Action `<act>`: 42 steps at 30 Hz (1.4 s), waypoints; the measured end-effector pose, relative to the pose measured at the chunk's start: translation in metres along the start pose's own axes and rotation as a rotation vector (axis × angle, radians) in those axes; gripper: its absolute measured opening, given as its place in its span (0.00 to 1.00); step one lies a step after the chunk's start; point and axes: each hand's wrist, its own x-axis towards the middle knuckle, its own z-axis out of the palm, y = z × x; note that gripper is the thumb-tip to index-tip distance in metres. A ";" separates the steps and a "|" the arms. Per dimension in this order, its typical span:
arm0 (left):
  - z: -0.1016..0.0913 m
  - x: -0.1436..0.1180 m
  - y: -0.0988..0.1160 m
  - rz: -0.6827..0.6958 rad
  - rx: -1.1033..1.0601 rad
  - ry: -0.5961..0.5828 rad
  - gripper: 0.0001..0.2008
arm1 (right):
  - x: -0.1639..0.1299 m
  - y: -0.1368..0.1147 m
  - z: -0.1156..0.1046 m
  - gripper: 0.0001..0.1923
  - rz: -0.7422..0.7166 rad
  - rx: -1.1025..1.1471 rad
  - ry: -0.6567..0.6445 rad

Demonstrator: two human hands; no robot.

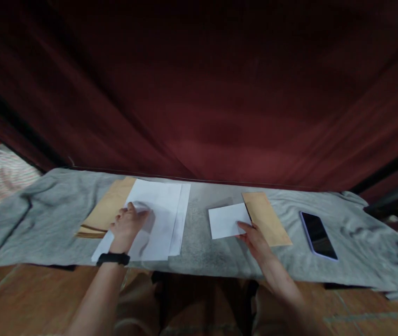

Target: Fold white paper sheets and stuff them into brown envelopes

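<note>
My right hand (pixel 255 240) pinches a folded white sheet of paper (pixel 225 221) between thumb and fingers. The paper is held beside a brown envelope (pixel 267 219), partly in front of its left edge. My left hand (pixel 129 227), with a black band on the wrist, rests on a stack of white paper sheets (pixel 164 210), thumb spread away from the fingers. Under the left side of that stack, a pile of brown envelopes (pixel 110 205) sticks out. The sheets overlap unevenly, with some edges showing on the right.
A grey cloth (pixel 199 254) covers the table. To the right lies a phone (pixel 319 235) in a purple case. Dark red fabric (pixel 213 116) hangs behind the table's far edge. Striped cloth (pixel 3 170) shows at far left, and tiled floor (pixel 6 298) below.
</note>
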 end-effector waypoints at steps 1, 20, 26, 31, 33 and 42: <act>0.000 0.000 -0.001 0.022 0.012 -0.036 0.37 | -0.001 0.002 0.000 0.16 -0.002 0.003 0.004; -0.004 0.005 -0.005 0.148 -0.006 0.042 0.25 | 0.021 0.025 -0.004 0.18 0.037 -0.064 0.101; -0.003 0.034 -0.045 -0.034 0.016 0.350 0.35 | 0.019 0.021 -0.002 0.15 0.027 -0.114 0.080; 0.001 0.058 -0.076 -0.080 -0.029 0.154 0.40 | 0.019 0.019 -0.001 0.17 0.056 -0.076 0.063; 0.000 0.063 -0.082 -0.096 -0.003 0.129 0.42 | 0.019 0.019 0.000 0.18 0.053 -0.070 0.064; -0.003 0.065 -0.091 -0.118 0.099 0.162 0.41 | 0.016 0.026 0.016 0.16 0.058 -0.084 0.028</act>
